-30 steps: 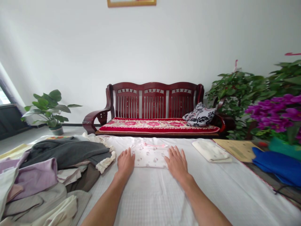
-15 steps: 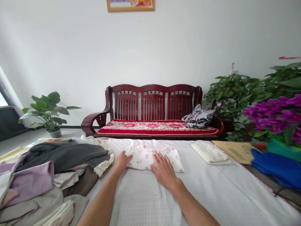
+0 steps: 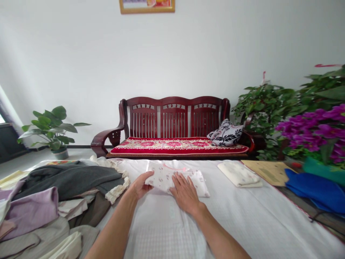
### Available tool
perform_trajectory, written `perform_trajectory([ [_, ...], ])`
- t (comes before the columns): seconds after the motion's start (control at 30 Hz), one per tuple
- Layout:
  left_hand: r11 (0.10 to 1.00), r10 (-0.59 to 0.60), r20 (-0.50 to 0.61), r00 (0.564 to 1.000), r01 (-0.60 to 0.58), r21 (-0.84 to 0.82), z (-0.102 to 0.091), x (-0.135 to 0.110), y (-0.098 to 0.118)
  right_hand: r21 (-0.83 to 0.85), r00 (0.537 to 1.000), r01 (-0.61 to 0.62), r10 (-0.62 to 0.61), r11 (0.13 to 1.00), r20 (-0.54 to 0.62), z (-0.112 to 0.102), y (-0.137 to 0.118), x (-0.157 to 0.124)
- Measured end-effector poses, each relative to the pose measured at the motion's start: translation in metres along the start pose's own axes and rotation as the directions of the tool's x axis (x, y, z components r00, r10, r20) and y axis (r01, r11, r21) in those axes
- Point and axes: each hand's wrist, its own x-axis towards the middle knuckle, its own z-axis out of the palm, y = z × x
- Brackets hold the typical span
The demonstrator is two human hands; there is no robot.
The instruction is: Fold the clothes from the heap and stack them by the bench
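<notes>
A small white garment with a faint floral print (image 3: 199,178) lies folded on the white cloth-covered table (image 3: 167,223) in front of me. My left hand (image 3: 140,185) grips the garment's left edge and lifts it, thumb on top. Flat on the middle of the garment rests my right hand (image 3: 184,192), fingers stretched out and pressing down.
A heap of grey, lilac and cream clothes (image 3: 56,194) fills the table's left side. A folded cream cloth (image 3: 238,173), a tan board (image 3: 271,172) and a blue cloth (image 3: 312,189) lie at the right. Beyond stand a red wooden bench (image 3: 172,129) and potted plants (image 3: 309,118).
My right hand slid left from the garment's right end onto its middle. My left hand went from lying flat beside the garment to gripping and raising its left edge.
</notes>
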Motion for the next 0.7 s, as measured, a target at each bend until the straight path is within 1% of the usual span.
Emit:
perform_trajectory([
  [0.07, 0.999, 0.009, 0.039, 0.999, -0.007, -0.045, 0.009, -0.005, 0.004, 0.015, 1.000, -0.006, 0.006, 1.000, 0.026, -0.001, 0.000, 0.000],
  [0.17, 0.992, 0.040, 0.138, 0.990, -0.023, -0.121, 0.027, -0.013, 0.008, 0.023, 0.999, -0.007, 0.006, 1.000, 0.044, -0.003, -0.001, 0.000],
  [0.27, 0.991, 0.073, 0.180, 0.981, -0.051, -0.121, 0.048, -0.016, 0.009, 0.055, 1.000, 0.012, -0.013, 0.998, 0.025, -0.003, 0.001, 0.001],
  [0.33, 0.996, 0.085, 0.174, 0.981, -0.076, -0.055, 0.062, -0.017, 0.009, 0.143, 1.000, 0.017, -0.018, 0.990, 0.003, -0.002, 0.005, 0.003],
  [0.37, 0.996, 0.088, 0.169, 0.982, -0.086, -0.015, 0.069, -0.016, 0.010, 0.222, 1.000, 0.010, -0.006, 0.975, -0.019, -0.002, 0.009, 0.005],
  [0.4, 0.995, 0.088, 0.167, 0.982, -0.093, 0.024, 0.076, -0.016, 0.010, 0.329, 0.998, -0.013, 0.031, 0.944, -0.048, -0.002, 0.013, 0.007],
  [0.43, 0.994, 0.087, 0.170, 0.982, -0.098, 0.058, 0.082, -0.015, 0.009, 0.462, 0.992, -0.047, 0.094, 0.886, -0.079, -0.003, 0.017, 0.010],
  [0.47, 0.991, 0.083, 0.174, 0.981, -0.100, 0.087, 0.089, -0.014, 0.008, 0.612, 0.979, -0.083, 0.180, 0.787, -0.098, -0.005, 0.022, 0.012],
  [0.5, 0.989, 0.081, 0.180, 0.980, -0.102, 0.110, 0.096, -0.012, 0.007, 0.758, 0.958, -0.114, 0.274, 0.642, -0.088, -0.008, 0.027, 0.015],
  [0.53, 0.985, 0.081, 0.186, 0.979, -0.107, 0.136, 0.103, -0.011, 0.005, 0.876, 0.935, -0.138, 0.353, 0.463, -0.040, -0.012, 0.032, 0.017],
  [0.57, 0.980, 0.084, 0.192, 0.978, -0.116, 0.160, 0.110, -0.011, 0.003, 0.948, 0.916, -0.158, 0.399, 0.275, 0.037, -0.017, 0.037, 0.018],
  [0.6, 0.976, 0.087, 0.198, 0.976, -0.124, 0.180, 0.117, -0.010, 0.000, 0.978, 0.905, -0.177, 0.409, 0.107, 0.119, -0.023, 0.041, 0.019],
  [0.63, 0.972, 0.089, 0.205, 0.975, -0.130, 0.197, 0.123, -0.010, -0.004, 0.979, 0.899, -0.202, 0.394, -0.020, 0.193, -0.029, 0.045, 0.019],
  [0.67, 0.969, 0.087, 0.213, 0.973, -0.132, 0.209, 0.130, -0.010, -0.008, 0.967, 0.893, -0.233, 0.372, -0.100, 0.254, -0.034, 0.048, 0.018],
  [0.7, 0.967, 0.079, 0.223, 0.972, -0.129, 0.219, 0.135, -0.011, -0.012, 0.954, 0.887, -0.268, 0.353, -0.134, 0.299, -0.039, 0.051, 0.018],
])
